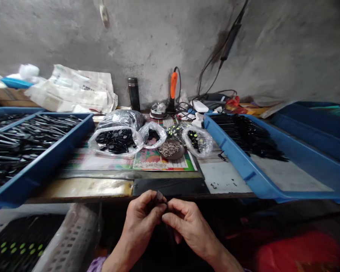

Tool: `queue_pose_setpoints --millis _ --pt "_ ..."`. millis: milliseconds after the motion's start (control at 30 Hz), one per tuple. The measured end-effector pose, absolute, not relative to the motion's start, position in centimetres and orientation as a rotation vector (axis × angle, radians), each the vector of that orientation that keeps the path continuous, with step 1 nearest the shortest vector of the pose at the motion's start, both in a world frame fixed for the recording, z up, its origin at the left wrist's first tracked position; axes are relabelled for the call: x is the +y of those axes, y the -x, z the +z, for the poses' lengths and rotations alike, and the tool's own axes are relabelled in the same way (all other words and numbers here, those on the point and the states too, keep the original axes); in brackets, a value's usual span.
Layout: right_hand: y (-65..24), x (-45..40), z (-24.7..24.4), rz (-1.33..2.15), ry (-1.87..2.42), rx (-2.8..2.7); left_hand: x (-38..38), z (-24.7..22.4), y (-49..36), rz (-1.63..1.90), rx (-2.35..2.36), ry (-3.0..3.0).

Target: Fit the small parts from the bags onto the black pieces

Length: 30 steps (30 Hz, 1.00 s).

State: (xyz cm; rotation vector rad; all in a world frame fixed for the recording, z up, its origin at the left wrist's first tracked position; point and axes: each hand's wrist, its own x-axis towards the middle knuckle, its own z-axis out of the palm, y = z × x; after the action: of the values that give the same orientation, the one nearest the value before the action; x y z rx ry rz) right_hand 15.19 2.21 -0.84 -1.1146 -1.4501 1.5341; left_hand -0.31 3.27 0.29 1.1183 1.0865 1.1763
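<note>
One dark piece (159, 195) in the pinch of left hand (141, 215) and right hand (191, 223), bags (120, 119) between blue trays (236, 155) beyond

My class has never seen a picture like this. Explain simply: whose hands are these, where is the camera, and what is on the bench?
There is no machine: a person works bare-handed, and this one picture comes from a camera on that person's head, looking forward and down. The left hand pinches a small dark piece, too small to identify; the right hand meets it, but its grip is unclear. On the bench, a left blue tray and a right blue tray hold slim black parts. Between them sit open plastic bags and a round dish of small metal pieces. Behind stands an orange-handled tool.
</note>
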Motion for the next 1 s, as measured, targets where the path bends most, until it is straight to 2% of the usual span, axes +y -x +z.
queue_pose_setpoints --millis 633,1000 --pt "-14.7 1.2 -1.9 1.524 1.183 -1.474 2.7 -1.4 0.4 1.217 1.07 -1.014" --pt "-14.6 0.9 -2.3 1.569 1.227 -1.406 2.5 -1.9 0.4 1.112 1.08 -0.92"
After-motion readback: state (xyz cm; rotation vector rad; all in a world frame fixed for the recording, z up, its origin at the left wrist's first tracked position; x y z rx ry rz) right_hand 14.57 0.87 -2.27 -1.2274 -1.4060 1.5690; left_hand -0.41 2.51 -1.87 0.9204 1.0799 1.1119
